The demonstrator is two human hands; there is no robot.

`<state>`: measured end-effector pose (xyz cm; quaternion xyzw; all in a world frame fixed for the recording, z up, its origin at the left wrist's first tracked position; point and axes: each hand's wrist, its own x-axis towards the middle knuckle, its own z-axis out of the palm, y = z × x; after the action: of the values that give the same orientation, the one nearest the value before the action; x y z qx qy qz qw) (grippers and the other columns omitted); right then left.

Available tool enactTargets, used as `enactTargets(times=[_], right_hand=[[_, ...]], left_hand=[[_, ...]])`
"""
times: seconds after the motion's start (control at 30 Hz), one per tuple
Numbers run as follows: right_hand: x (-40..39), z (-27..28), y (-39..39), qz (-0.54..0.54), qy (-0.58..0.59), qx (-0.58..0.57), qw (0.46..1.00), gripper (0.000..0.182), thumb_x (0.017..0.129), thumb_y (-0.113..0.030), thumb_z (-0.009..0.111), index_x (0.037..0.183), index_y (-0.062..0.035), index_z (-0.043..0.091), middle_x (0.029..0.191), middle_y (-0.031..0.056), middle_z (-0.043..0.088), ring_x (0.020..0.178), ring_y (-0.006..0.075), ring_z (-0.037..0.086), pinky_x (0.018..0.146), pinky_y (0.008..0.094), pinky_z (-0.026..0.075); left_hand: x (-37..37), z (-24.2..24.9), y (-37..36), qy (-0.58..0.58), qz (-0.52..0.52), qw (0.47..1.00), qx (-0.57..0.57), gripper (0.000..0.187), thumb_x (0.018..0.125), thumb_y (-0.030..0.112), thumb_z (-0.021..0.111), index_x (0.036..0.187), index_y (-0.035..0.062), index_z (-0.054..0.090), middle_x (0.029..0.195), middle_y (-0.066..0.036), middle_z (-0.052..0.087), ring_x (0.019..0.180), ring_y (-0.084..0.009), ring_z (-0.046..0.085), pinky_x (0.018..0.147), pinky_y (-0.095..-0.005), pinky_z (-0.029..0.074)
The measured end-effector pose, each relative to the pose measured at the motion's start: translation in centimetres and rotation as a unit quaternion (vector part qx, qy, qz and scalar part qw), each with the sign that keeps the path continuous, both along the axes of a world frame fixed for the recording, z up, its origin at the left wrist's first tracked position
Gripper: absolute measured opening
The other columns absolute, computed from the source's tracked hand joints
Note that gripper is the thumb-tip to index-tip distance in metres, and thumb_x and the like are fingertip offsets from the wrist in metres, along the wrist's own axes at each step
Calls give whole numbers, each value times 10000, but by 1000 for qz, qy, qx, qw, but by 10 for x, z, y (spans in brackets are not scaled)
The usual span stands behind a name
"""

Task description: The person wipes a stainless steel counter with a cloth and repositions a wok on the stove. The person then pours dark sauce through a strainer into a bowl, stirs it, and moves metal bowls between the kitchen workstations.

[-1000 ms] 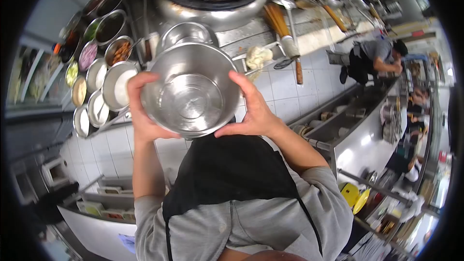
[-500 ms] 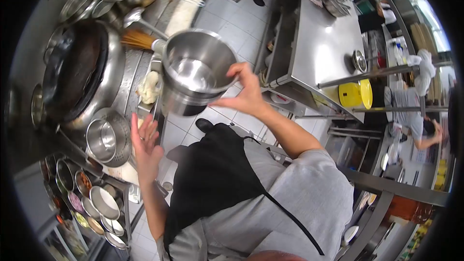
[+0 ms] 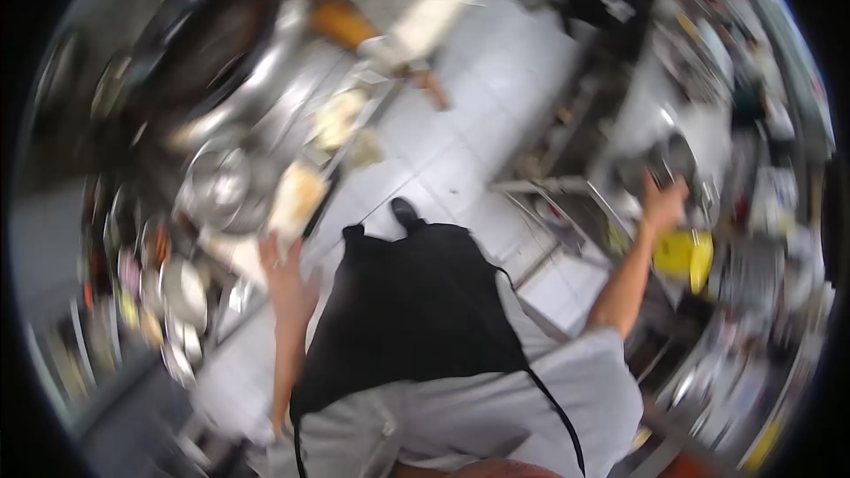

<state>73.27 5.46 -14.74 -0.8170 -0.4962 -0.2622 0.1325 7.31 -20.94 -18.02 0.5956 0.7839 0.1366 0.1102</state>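
The whole view is smeared by motion. At the steel counter on the right, my right hand (image 3: 664, 202) is closed on the near rim of a steel pot (image 3: 677, 158). Blur hides whether the pot touches the counter. My left hand (image 3: 290, 281) is open and empty, fingers spread, just below a folded cream cloth (image 3: 299, 196) on the stove's edge. A steel bowl in a colander (image 3: 219, 184) sits to the upper left of that hand.
A large wok (image 3: 208, 44) takes up the stove at upper left. Several ingredient containers (image 3: 184, 292) stand at lower left. Beneath the right counter's edge hangs a yellow container (image 3: 675, 253). A person in black (image 3: 602, 0) stands at the far end of the tiled aisle.
My right hand has swung the steel pot from the stove side across to the right counter. My left hand stays open on the stove side. The camera view has turned.
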Motion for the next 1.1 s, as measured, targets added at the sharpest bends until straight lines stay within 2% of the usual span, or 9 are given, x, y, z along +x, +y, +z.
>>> enactTargets(times=[0.03,0.13,0.23,0.53,0.63,0.7,0.93,1.0,1.1], right_hand=[[32,-21,0,-27,-46,-22,998,907,701,-711,764,1287,-40,598,1175,202,674,904,404,698,732,472,579],[42,0,-14,-125,15,-173,977,836,751,-687,727,1281,-76,518,1150,226,695,980,445,699,807,531,572],[-5,41,3,-165,-20,-214,963,784,764,-597,779,1229,-40,483,1056,215,729,1014,425,699,886,526,559],[-194,89,142,248,107,-217,938,746,851,-674,646,1259,-49,650,1179,188,696,1060,416,658,883,494,509],[-296,95,161,395,148,-292,858,591,896,-512,701,1251,-42,652,929,201,709,834,353,680,772,433,514],[-363,92,159,512,220,-333,761,484,912,-355,717,1268,-36,639,683,64,629,558,124,588,479,282,471],[-582,97,60,767,183,-424,446,360,920,-257,707,1140,28,694,678,66,656,583,106,581,550,272,470],[-630,108,20,777,220,-449,383,336,890,-276,717,1087,-4,723,804,192,719,668,271,687,648,352,525],[-703,92,-16,798,225,-459,320,315,932,-237,688,1093,33,710,744,71,689,619,114,609,585,278,495]], left_hand=[[3,8,-5,-4,32,999,-4,673,729,115,798,1362,77,571,1568,-250,307,1451,-517,235,1170,-564,293],[1,10,-24,24,96,994,-54,804,740,56,740,1474,99,414,1536,-284,296,1389,-538,292,1146,-561,334],[-2,3,-49,-13,219,971,-95,781,823,57,649,1536,97,333,1298,-306,520,1088,-485,588,913,-535,510],[-36,11,-90,47,310,945,-90,732,872,108,626,1544,249,373,999,-209,649,745,-409,676,667,-510,555],[-47,12,-96,63,315,943,-86,734,849,111,641,1525,274,407,995,-184,663,768,-390,683,690,-487,566],[-54,8,-101,73,303,947,-70,733,840,111,650,1518,268,418,997,-181,670,780,-381,688,701,-474,571],[-46,34,-102,110,313,943,-25,504,862,186,716,1346,134,587,1070,-159,674,1011,-351,656,835,-463,542],[-47,69,-100,6,305,952,17,407,863,190,714,1250,91,636,1043,-141,674,958,-341,665,804,-449,542],[-72,137,-100,-127,290,943,103,180,864,123,713,1010,18,711,960,-136,691,838,-320,675,741,-405,538]])
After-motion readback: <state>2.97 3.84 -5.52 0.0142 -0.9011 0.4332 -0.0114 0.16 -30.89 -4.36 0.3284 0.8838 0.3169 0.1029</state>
